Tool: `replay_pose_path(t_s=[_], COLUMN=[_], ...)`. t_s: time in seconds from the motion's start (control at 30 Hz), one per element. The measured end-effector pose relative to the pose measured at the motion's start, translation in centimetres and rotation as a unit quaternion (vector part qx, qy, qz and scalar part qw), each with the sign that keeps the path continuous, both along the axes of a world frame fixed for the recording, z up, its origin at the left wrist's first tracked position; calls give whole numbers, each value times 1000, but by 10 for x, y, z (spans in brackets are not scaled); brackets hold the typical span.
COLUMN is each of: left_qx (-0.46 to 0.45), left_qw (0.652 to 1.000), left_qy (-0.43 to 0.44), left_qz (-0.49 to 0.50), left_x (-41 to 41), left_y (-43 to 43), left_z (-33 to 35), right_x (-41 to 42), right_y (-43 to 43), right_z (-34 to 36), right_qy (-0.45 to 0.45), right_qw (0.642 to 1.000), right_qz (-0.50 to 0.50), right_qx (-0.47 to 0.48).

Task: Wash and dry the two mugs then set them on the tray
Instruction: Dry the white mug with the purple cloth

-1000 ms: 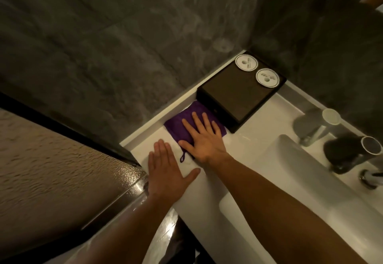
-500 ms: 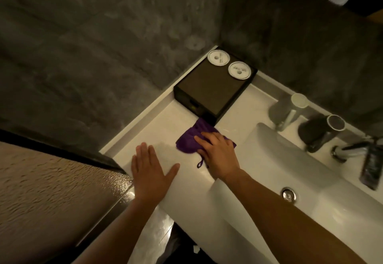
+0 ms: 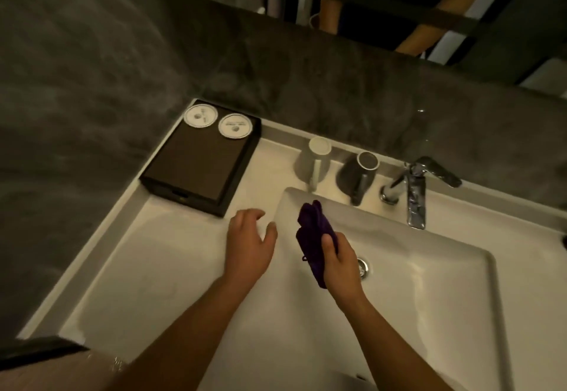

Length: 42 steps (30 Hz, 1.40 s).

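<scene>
A white mug (image 3: 314, 162) and a dark mug (image 3: 357, 173) stand upside down on the counter behind the basin, side by side, handles toward me. A dark tray (image 3: 199, 163) sits in the back left corner with two round white coasters (image 3: 217, 120) at its far end. My right hand (image 3: 340, 263) grips a purple cloth (image 3: 314, 237) and holds it up over the left part of the basin (image 3: 429, 268). Left of it, over the counter at the basin's edge, my left hand (image 3: 250, 243) hovers with its fingers relaxed, holding nothing.
A chrome tap (image 3: 414, 191) stands at the back right of the basin, and the drain (image 3: 363, 266) shows beside my right hand. Dark stone walls close the corner at left and back. White counter (image 3: 147, 268) lies left of the basin.
My right hand lifted the purple cloth off the counter and carried it right, over the basin. My left hand left the counter's front edge and moved right too. The view swung right.
</scene>
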State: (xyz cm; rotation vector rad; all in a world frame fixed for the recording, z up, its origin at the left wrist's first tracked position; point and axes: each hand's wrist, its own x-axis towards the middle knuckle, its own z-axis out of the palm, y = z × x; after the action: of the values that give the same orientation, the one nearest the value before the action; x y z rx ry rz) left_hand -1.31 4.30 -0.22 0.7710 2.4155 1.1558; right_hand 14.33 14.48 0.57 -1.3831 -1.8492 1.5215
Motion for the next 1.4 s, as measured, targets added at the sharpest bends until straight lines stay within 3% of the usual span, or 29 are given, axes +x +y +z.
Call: replay_pose_path(t_s=[0.2,0.43,0.8,0.9,1.0,1.07,1.17,1.3,1.4], left_qx=[40,61,85,124,162,186,214,209,170], left_qw=[993,963,950,932,908,889,862,859,879], left_qy=[-107,-264,-296,-335,-380,-412,-448,-460,-439], left_qz=[-41,20,53,62,66,69,104,80,75], left_x=[0,1,6,25,50,63,75,90,101], left_y=[124,165,138,106,78,65,52,36,29], left_z=[19,13,36,53,76,90,107,113,115], right_x=[39,54,21,6,-3,-3,8,14,15], right_y=[6,5,17,22,19,16,20,26,35], right_z=[6,13,63,74,76,77,78,79,80], right_qy=[18,41,83,78,43,7,-27,-19,28], right_qw=[992,982,983,988,992,986,970,953,958], right_qz=[-116,-174,-163,-128,-11,79,129,179,178], right_qx=[-49,-58,-23,36,121,145,207,244,221])
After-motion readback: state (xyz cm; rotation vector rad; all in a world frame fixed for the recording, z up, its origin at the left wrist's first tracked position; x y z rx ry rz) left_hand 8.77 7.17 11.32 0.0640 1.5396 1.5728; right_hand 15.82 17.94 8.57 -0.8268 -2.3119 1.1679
